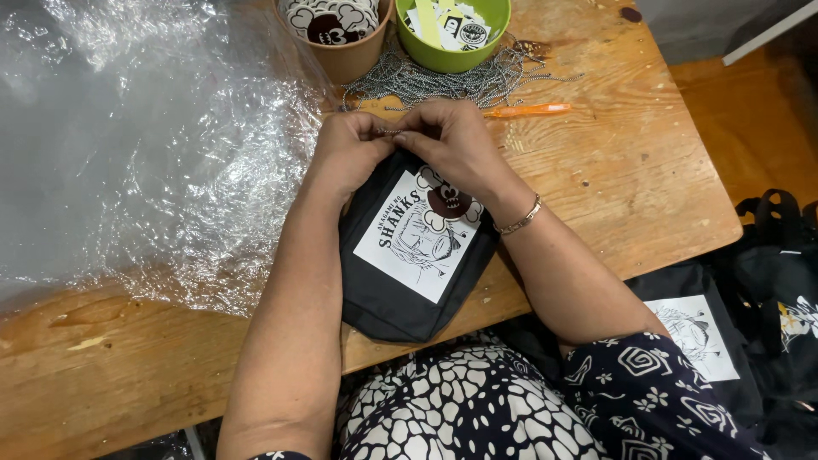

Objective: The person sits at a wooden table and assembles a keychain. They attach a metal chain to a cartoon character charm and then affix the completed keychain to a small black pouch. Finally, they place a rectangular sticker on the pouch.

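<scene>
1. Black fabric, a small flat pouch with a white printed panel on its face, lies at the near edge of the bare wooden table, its near end just over the person's patterned lap.
2. The left hand is curled nearly closed at the pouch's far end, thumb and fingertips pinched together on a short bit of thin metal ball chain.
3. The right hand meets it there, fingers bent and narrowed to a pinch on the same bit of chain; the two hands touch at the fingertips. A thin metal bracelet sits on the right wrist.
4. Just below the right hand, a round dark-red and white charm rests on the pouch's far right corner.
5. The pouch's long axis runs from near to far, tilted a little to the right at the far end; the printed panel is turned the same way.
6. Beyond the hands lies a loose heap of silver ball chains, with an orange-handled tool just to its right.
7. Farther still stand a brown paper cup of round charms and a green bowl of paper tags, side by side.
8. Crinkled clear plastic sheeting covers the left of the table.
</scene>
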